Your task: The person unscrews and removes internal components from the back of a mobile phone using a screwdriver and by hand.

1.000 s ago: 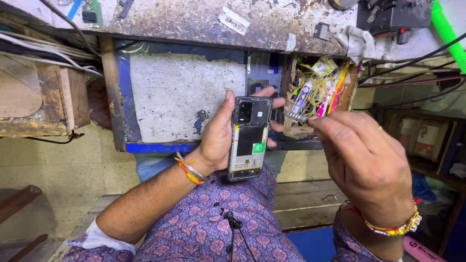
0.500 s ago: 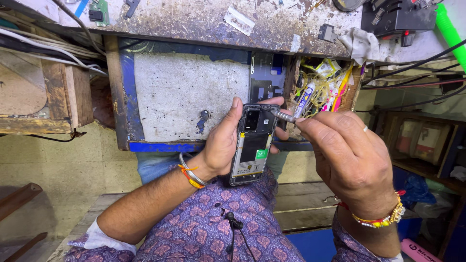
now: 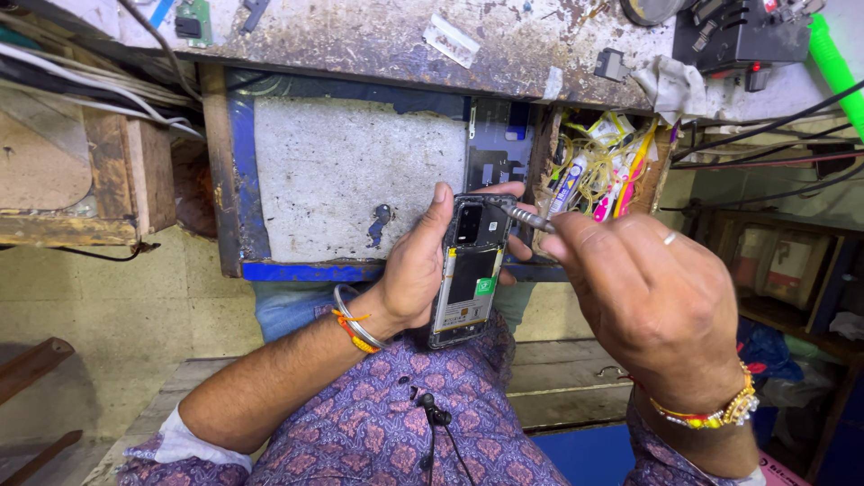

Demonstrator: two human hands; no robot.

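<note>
My left hand [image 3: 416, 270] grips an opened black phone [image 3: 470, 270] upright over my lap, its back cover off so the battery with a green sticker and the camera block show. My right hand [image 3: 652, 297] pinches a thin metal tool [image 3: 526, 217], probably a small screwdriver, whose tip touches the phone's upper right corner near the camera. Both wrists wear thread bracelets, and the left also carries a metal bangle.
A worn workbench [image 3: 387, 36] runs across the top with a blue-edged white front panel [image 3: 355, 184]. An open compartment [image 3: 598, 171] holds tubes and small packets. A black device [image 3: 733, 31], cables and a green hose [image 3: 832, 58] sit at the upper right. A wooden shelf [image 3: 72, 180] stands left.
My right hand came down from the open compartment and brought the metal tool onto the phone's top corner. The left hand kept the phone nearly still.
</note>
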